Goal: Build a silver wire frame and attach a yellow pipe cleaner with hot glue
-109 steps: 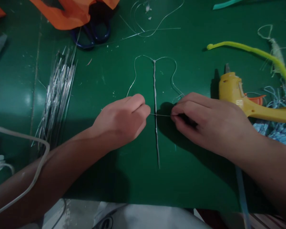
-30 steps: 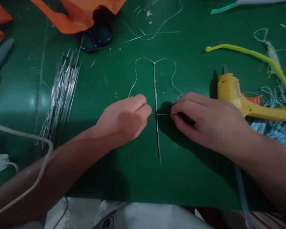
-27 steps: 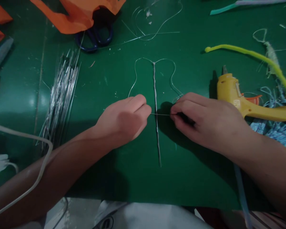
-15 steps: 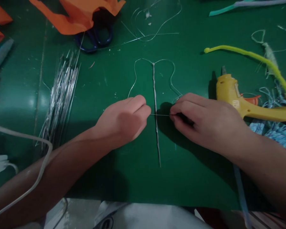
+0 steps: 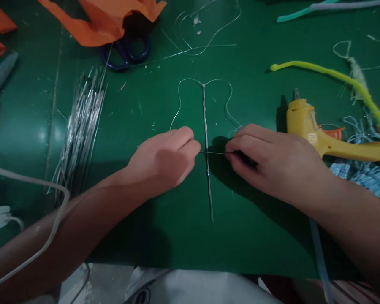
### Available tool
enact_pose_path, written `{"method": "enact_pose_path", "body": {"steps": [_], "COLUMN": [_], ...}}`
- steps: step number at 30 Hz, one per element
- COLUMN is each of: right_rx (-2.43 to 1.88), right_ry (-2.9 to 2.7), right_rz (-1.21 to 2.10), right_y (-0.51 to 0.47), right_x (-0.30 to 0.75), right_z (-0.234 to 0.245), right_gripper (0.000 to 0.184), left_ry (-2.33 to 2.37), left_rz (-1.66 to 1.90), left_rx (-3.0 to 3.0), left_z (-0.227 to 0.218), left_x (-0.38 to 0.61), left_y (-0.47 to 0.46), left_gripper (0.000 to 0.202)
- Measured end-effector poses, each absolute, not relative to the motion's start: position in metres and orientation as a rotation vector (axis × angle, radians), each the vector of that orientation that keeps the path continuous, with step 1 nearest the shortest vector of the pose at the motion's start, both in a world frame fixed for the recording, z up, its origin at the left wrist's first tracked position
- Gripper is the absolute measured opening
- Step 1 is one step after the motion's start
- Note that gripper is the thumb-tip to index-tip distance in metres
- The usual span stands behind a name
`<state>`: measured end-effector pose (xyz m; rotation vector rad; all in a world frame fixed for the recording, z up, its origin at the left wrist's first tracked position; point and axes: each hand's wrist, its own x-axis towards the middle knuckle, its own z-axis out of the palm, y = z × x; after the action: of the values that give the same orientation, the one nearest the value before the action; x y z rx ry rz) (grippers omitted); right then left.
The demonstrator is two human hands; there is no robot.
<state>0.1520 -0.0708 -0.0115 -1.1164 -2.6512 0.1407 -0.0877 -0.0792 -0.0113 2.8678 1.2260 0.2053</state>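
Note:
A thin twisted silvery strand (image 5: 204, 114) lies upright in the view on the green table. From its top end a fine clear thread (image 5: 179, 98) curves out to both sides, down toward my hands. My left hand (image 5: 166, 158) is closed, pinching a thread to the left of the strand. On the other side my right hand (image 5: 266, 156) pinches the same thread between thumb and fingers. The short stretch between the hands is taut and crosses the strand near its middle. The fingertips hide the thread's ends.
Left lies a bundle of silvery strips (image 5: 85, 122), with a white cable (image 5: 55, 185) over my forearm. Blue-handled scissors (image 5: 125, 52) sit partly under orange fabric (image 5: 104, 21). At right are a yellow glue gun (image 5: 304, 122) and a yellow fuzzy stem (image 5: 326, 71).

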Motion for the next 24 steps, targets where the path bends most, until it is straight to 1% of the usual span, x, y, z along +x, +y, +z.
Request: {"method": "enact_pose_path", "body": {"steps": [8, 24], "right_rx": [-1.18, -1.144], "right_ry": [-2.663, -2.678], "right_rz": [0.136, 0.158], "right_y": [-0.0717, -0.0705], "right_x": [0.1501, 0.1508], "right_z": [-0.0106, -0.0106], "right_gripper": [0.028, 0.028], "left_ry": [1.234, 1.213], "left_rz": [0.217, 0.203], "left_rx": [2.828, 2.878], "left_z": [-0.0104, -0.0104], "left_x": [-0.0871, -0.0877], "left_y": [-0.0792, -0.0791], "left_gripper": [0.022, 0.022]}}
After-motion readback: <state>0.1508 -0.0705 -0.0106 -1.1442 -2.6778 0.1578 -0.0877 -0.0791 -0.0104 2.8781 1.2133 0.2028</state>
